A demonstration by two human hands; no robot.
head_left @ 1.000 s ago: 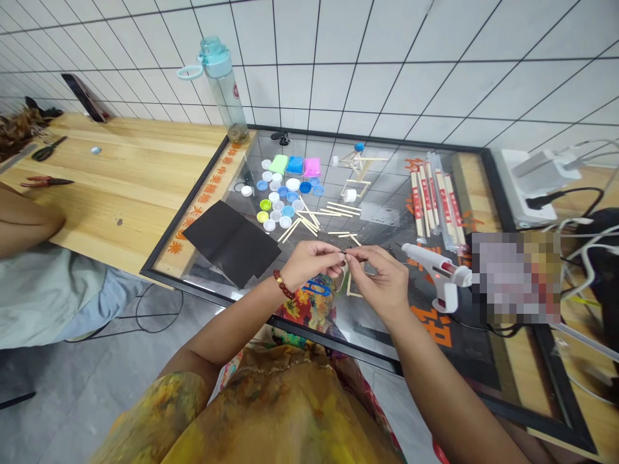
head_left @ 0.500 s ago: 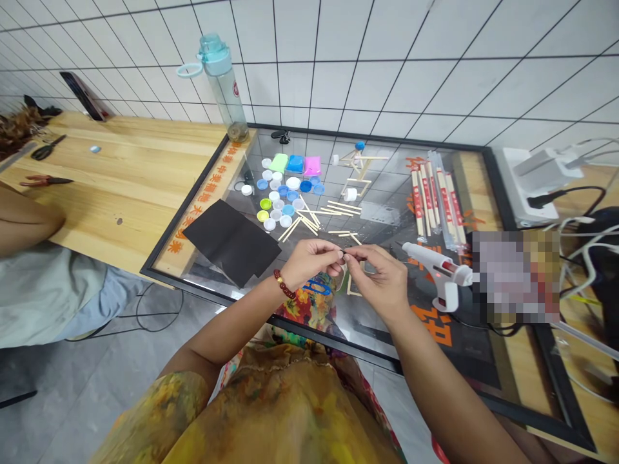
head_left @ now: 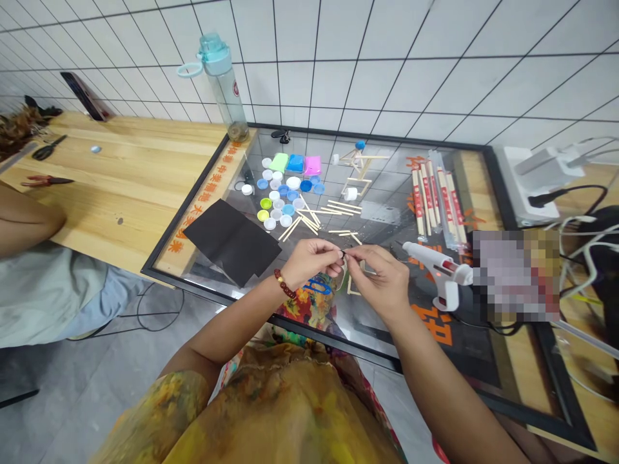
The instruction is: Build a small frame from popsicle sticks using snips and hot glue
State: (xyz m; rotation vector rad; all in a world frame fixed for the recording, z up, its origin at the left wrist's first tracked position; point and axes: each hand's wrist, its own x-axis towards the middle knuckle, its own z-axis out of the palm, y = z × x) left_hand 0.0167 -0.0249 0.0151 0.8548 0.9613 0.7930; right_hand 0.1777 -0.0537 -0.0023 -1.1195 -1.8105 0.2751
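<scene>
My left hand [head_left: 312, 263] and my right hand [head_left: 382, 278] meet above the near part of the glass panel, fingertips pinched together. Between them shows a tiny black piece [head_left: 343, 254], mostly covered by the fingers; its kind is too small to make out. A frame of wooden sticks [head_left: 356, 291] lies partly hidden under my right hand. Left of my left wrist lies black paper [head_left: 232, 240]. Loose wooden sticks [head_left: 305, 222] are spread beyond the hands. Farther back stands a stick structure [head_left: 358, 174] with white caps and a blue cap on it.
A white glue gun [head_left: 442, 267] lies right of my right hand, near wrapped chopsticks [head_left: 438, 200] and a power strip [head_left: 517, 187]. Bottle caps [head_left: 283, 191], clay packs [head_left: 295, 164] and a water bottle [head_left: 225, 93] stand farther back. Another person's arm [head_left: 29, 212] is at the left.
My fingertips have parted very slightly, so more of the tiny black piece shows between them. Everything else stays in place.
</scene>
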